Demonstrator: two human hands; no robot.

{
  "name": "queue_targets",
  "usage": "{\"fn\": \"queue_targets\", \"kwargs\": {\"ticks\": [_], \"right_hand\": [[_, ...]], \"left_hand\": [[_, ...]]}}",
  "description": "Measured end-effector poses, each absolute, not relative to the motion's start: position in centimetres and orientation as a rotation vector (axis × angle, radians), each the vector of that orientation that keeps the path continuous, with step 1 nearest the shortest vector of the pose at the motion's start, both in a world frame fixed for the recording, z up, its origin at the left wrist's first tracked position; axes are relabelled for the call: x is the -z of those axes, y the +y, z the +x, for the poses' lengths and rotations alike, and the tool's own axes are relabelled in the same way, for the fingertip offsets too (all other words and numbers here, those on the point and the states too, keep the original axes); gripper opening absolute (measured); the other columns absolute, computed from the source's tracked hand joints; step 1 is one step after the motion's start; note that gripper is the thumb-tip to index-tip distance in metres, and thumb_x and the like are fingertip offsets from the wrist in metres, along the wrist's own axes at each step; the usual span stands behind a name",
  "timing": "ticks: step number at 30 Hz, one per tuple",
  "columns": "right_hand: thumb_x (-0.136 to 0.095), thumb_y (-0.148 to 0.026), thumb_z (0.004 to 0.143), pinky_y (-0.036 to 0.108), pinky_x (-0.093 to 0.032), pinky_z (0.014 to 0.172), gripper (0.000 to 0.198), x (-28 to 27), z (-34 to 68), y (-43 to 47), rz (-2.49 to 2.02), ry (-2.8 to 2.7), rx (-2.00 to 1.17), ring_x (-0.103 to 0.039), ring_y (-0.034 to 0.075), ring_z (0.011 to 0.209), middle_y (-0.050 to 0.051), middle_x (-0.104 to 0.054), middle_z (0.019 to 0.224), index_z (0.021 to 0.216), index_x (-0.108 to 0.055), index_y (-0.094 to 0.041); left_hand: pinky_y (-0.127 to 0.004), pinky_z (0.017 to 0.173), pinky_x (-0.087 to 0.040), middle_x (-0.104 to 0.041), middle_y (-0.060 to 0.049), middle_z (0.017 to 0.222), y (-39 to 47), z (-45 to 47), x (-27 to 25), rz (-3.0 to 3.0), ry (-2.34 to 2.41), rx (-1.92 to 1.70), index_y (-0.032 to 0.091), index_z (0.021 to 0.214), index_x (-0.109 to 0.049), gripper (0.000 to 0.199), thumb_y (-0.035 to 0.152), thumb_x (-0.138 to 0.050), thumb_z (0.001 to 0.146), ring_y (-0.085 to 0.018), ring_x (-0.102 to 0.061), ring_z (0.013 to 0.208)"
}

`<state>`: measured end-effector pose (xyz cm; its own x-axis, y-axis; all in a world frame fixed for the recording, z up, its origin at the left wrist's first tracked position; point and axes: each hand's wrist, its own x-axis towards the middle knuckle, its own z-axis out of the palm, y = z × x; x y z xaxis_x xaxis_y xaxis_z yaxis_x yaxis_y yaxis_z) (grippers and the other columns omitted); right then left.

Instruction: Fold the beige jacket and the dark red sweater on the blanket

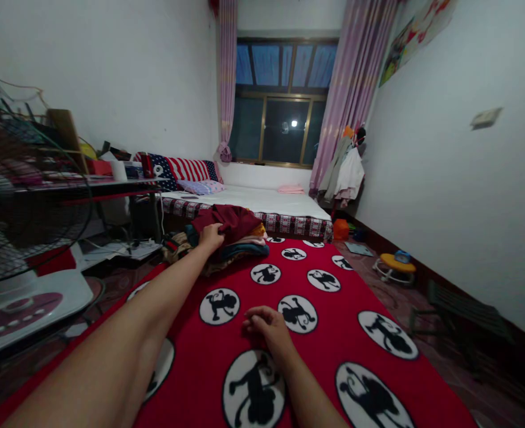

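Observation:
My left hand (211, 238) reaches far forward, its fingers closed on the near left edge of a maroon garment (236, 223). That garment lies on top of a pile of folded clothes (244, 249) in several colours, at the far end of a red blanket (249, 342) printed with black monkeys in white circles. Nearer to me, my right hand (266, 326) hovers low over the blanket or rests on it; I cannot tell which. Its fingers are loosely bent and apart, with nothing in them.
A bed (262, 205) with a pale sheet stands beyond, below the window. On the left are a cluttered desk (124, 189) and a fan (17, 196). A yellow round stool (396, 263) and a dark folding stool (465, 312) stand on the floor at right.

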<state>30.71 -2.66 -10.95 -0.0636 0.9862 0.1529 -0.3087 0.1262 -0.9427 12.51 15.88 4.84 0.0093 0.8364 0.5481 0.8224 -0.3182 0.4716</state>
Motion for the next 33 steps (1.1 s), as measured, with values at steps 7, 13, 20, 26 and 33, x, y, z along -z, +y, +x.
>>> {"fn": "queue_targets", "kwargs": {"ticks": [7, 13, 20, 26, 33], "right_hand": [[-0.067, -0.057, 0.071, 0.023, -0.051, 0.055, 0.048, 10.1, 34.0, -2.1, -0.817, -0.624, -1.005, -0.069, 0.015, 0.071, 0.004, -0.068, 0.094, 0.101, -0.059, -0.021], [-0.048, -0.064, 0.078, 0.029, -0.054, 0.066, 0.044, 10.3, 39.8, -3.2, -0.824, -0.353, -0.832, -0.069, 0.016, 0.079, 0.002, -0.064, 0.092, 0.095, -0.049, -0.023], [-0.061, -0.059, 0.074, 0.032, -0.053, 0.073, 0.053, 10.5, 38.2, -3.3, -1.011, -0.823, -0.739, -0.067, 0.018, 0.082, 0.006, -0.064, 0.106, 0.11, -0.054, -0.021], [-0.069, -0.051, 0.074, 0.045, -0.037, 0.106, 0.071, 10.8, 36.3, -4.0, -1.247, -1.597, -0.33, -0.051, 0.027, 0.123, 0.013, -0.055, 0.134, 0.135, -0.048, -0.021], [-0.063, -0.057, 0.078, 0.046, -0.037, 0.107, 0.074, 10.7, 36.2, -4.0, -1.371, -1.771, -0.082, -0.047, 0.028, 0.128, 0.013, -0.053, 0.138, 0.138, -0.046, -0.018]], "left_hand": [[-0.029, 0.095, -0.046, -0.067, -0.006, 0.11, 6.1, 17.4, -6.5, 2.434, 1.056, -1.409, 0.015, 0.11, -0.067, 0.034, 0.017, -0.055, 0.078, -0.019, -0.061, 0.104], [-0.039, 0.1, -0.044, -0.062, -0.009, 0.126, -3.9, 17.1, 5.7, 2.531, 1.125, -0.667, 0.023, 0.111, -0.07, 0.045, 0.035, -0.071, 0.068, -0.031, -0.055, 0.118], [-0.033, 0.099, -0.045, -0.065, -0.005, 0.127, -5.0, 17.5, 9.9, 2.231, 1.092, -0.694, 0.024, 0.127, -0.06, 0.05, 0.044, -0.059, 0.081, -0.026, -0.062, 0.113], [-0.034, 0.099, -0.047, -0.066, -0.008, 0.123, -4.5, 17.1, 9.8, 2.112, 0.942, -0.836, 0.019, 0.123, -0.06, 0.051, 0.037, -0.065, 0.076, -0.025, -0.063, 0.11], [-0.045, 0.112, -0.033, -0.027, -0.017, 0.154, -2.5, 16.0, 9.9, 1.721, 1.161, -1.926, 0.016, 0.146, -0.025, 0.072, 0.037, -0.056, 0.084, -0.028, -0.037, 0.138]]}}
